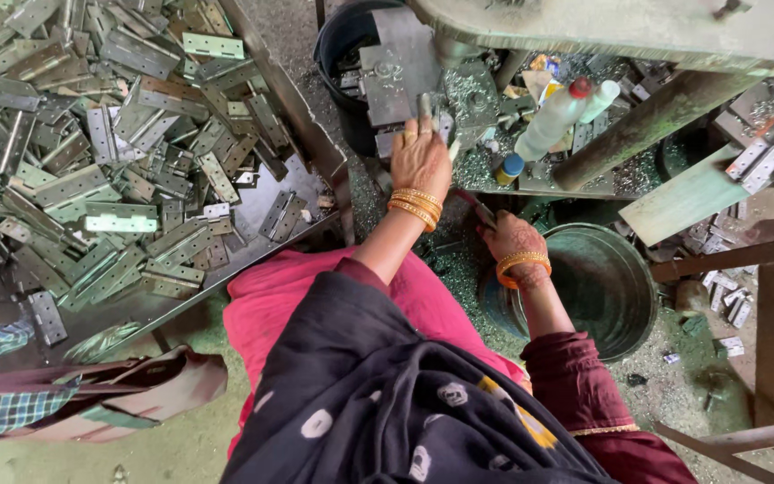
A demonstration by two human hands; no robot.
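Your left hand (pixel 420 157) pinches a metal hinge (pixel 426 108) on the far machine plate (pixel 396 76); your right hand (pixel 512 240) is closed around a thin rod (pixel 475 206) (near the bucket (pixel 602 287))

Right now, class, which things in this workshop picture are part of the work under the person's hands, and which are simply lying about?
In use:
left hand holding a metal hinge piece at the press plate
right hand gripping a thin rod
steel tub beside the right hand

Lying about:
pile of hinges
white plastic bottle
black bucket
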